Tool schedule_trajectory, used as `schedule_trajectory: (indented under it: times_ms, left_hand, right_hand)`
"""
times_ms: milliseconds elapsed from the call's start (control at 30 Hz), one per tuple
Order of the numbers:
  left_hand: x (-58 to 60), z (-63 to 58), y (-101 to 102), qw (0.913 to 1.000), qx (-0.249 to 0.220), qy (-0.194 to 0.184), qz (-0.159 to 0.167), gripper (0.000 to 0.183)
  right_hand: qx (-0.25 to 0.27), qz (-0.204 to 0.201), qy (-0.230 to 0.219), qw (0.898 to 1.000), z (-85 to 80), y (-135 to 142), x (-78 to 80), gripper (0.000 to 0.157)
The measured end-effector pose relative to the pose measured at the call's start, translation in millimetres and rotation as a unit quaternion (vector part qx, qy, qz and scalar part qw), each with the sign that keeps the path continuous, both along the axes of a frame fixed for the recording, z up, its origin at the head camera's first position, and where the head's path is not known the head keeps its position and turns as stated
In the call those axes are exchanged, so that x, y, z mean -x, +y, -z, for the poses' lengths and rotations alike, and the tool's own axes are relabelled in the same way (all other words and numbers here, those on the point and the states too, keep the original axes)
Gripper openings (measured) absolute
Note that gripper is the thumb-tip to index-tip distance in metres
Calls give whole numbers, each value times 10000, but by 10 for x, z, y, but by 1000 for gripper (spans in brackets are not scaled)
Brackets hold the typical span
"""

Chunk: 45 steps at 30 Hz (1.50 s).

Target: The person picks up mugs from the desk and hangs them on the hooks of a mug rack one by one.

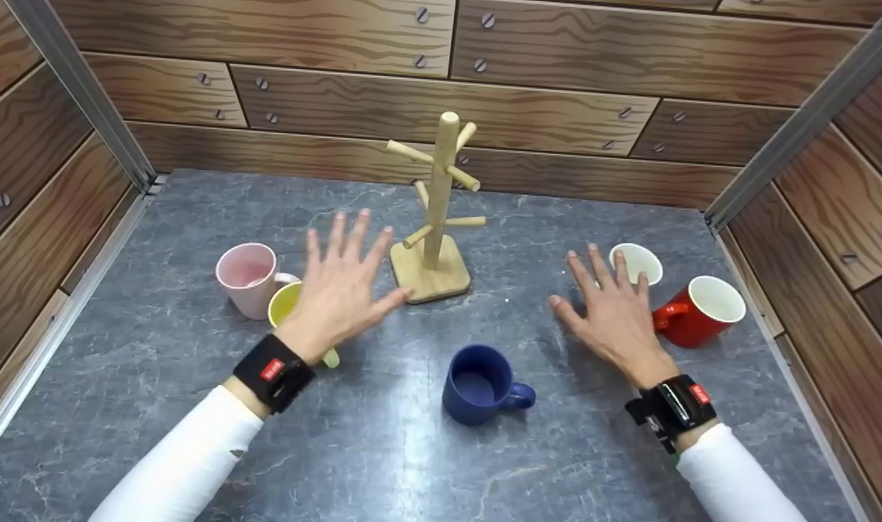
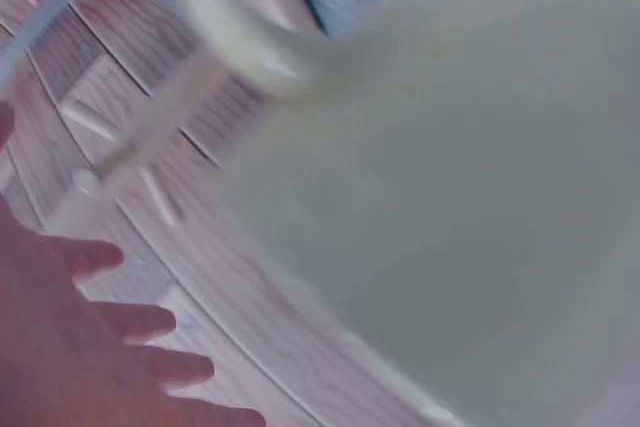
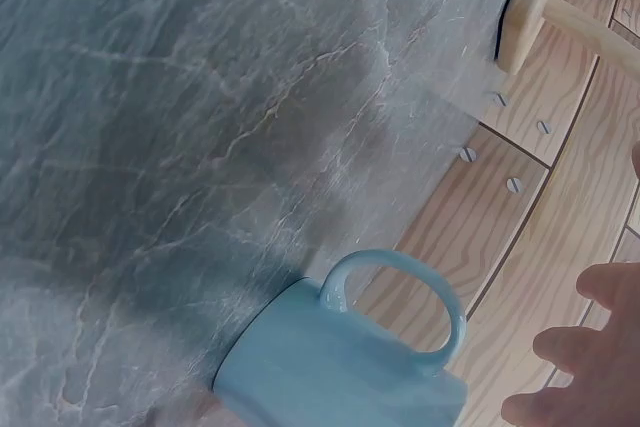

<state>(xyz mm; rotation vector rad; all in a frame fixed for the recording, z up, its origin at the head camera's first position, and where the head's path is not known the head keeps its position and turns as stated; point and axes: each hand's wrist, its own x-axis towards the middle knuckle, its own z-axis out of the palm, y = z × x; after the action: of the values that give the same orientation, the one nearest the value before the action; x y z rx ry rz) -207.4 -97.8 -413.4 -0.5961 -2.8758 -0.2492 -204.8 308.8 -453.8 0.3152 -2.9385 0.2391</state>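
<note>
My left hand (image 1: 336, 297) is spread flat, fingers apart, above a yellow mug (image 1: 284, 301) that it partly covers. In the left wrist view that mug (image 2: 450, 187) fills much of the frame, very close and blurred. A pink mug (image 1: 249, 279) stands just left of it. My right hand (image 1: 615, 315) is also spread with straight fingers, overlapping a pale mug (image 1: 638, 262). The right wrist view shows a light blue mug (image 3: 340, 362) with its handle beside the fingertips (image 3: 565, 347). A red mug (image 1: 702, 312) is to the right of this hand. Both hands hold nothing.
A wooden mug tree (image 1: 432, 272) with several bare pegs stands toward the back. A dark blue mug (image 1: 477, 384) sits nearer, between the arms, handle pointing right. Wood-patterned walls (image 1: 557, 101) enclose the grey marbled table (image 1: 383, 464) at the back and sides.
</note>
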Motion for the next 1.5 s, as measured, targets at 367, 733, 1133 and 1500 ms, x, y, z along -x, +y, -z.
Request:
schedule_trajectory:
  times_ms: [367,733,1133,1500]
  left_hand:
    - [-252,13,614,9807,81,169,1948,97]
    - [-409,79,965,9341,-81,-1788,3088,107]
    - [-487,208,1130,9320,604,-1391,3293,97]
    - [-429,223,1042,9524,-362,-1202,2779,69]
  right_hand:
    - [-22,52,-6,10000,-10,-23,-10,85]
    - [128,4,-79,9999,40,-57,-28,89]
    - [56,-1,11,10000,58,-78,-23,88]
    - [416,-372,404,9976,24,-136,-96,81]
